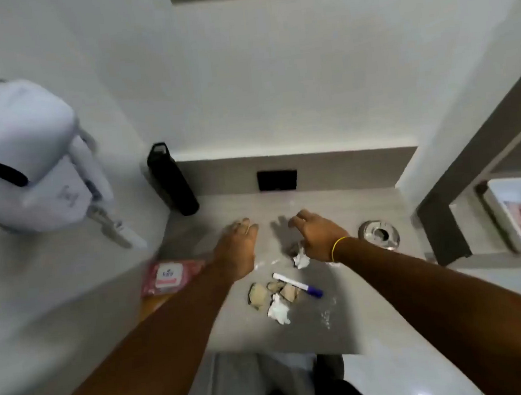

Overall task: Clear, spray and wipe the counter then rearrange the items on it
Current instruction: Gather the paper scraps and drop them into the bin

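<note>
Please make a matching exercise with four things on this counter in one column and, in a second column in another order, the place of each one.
Things:
1. black bottle
2. pink wipes pack
3. round metal dish
4. marker

Places:
A. left edge of the counter, beside the left forearm
B. right of the right wrist
C. back left corner, standing against the wall
D. lying among the crumpled scraps, nearer the person than both hands

Pairs: 1-C, 2-A, 3-B, 4-D

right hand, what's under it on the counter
Under the right hand a crumpled white tissue and a darker scrap show on the counter. The palm covers whatever else lies beneath it.
</note>
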A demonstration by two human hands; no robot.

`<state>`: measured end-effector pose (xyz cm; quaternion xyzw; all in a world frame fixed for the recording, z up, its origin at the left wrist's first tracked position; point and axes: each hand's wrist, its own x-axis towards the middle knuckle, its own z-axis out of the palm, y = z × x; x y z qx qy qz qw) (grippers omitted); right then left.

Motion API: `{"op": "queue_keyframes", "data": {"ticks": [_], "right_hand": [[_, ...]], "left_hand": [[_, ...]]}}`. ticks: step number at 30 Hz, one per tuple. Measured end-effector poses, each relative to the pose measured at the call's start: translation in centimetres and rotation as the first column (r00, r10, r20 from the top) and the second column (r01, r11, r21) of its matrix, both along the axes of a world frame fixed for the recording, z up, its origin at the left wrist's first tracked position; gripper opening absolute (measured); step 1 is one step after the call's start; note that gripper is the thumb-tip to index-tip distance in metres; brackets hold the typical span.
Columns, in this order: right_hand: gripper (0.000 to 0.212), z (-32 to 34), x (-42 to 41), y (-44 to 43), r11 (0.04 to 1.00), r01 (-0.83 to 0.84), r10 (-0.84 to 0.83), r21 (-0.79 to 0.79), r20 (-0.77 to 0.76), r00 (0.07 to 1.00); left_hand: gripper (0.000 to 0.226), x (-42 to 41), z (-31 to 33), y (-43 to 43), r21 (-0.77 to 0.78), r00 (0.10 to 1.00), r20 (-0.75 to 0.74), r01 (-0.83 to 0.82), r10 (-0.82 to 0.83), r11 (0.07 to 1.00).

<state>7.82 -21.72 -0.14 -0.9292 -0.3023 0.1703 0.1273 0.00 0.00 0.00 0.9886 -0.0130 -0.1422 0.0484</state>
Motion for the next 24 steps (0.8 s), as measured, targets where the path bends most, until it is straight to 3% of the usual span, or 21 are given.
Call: {"op": "queue_keyframes", "data": {"ticks": [3, 6, 11, 17, 21, 24], "right_hand": [[0.072, -5.6, -0.3, -0.2, 0.996, -0.048, 0.04, -0.07, -0.11, 0.993], [0.083, -10.4, -0.7, -1.0, 0.995, -0.07, 0.06, -0.065, -0.149, 0.987], [0.051, -12.9, -0.4, -1.3, 0.996, 0.013, -0.005, 0.084, -0.094, 0.996], [0.029, -10.8, 0.4, -1.9, 0.984, 0.041, -0.026, 0.172, -0.086, 0.996], [0.053, -9.2, 1.4, -0.8, 0.961, 0.134, -0.097, 0.241, -0.157, 0.983], [0.077, -10.0, 2.6, 0.7, 0.994, 0.033, -0.011, 0.107, -0.199, 0.98]], "left_hand": [[0.067, 0.6, -4.2, 0.1, -0.003, 0.977, -0.123, -0.178, 0.176, 0.984], [0.062, 1.8, -7.1, 0.4, 0.028, 0.953, -0.181, -0.243, 0.244, 0.97], [0.031, 3.4, -9.6, 1.4, 0.09, 0.922, -0.164, -0.34, 0.35, 0.936], [0.029, 3.3, -10.5, 2.4, 0.011, 0.921, -0.097, -0.377, 0.376, 0.926], [0.039, 2.0, -9.9, 1.9, -0.205, 0.906, -0.01, -0.416, 0.423, 0.886], [0.045, 0.5, -9.8, 1.2, -0.303, 0.885, -0.041, -0.453, 0.463, 0.839]]}}
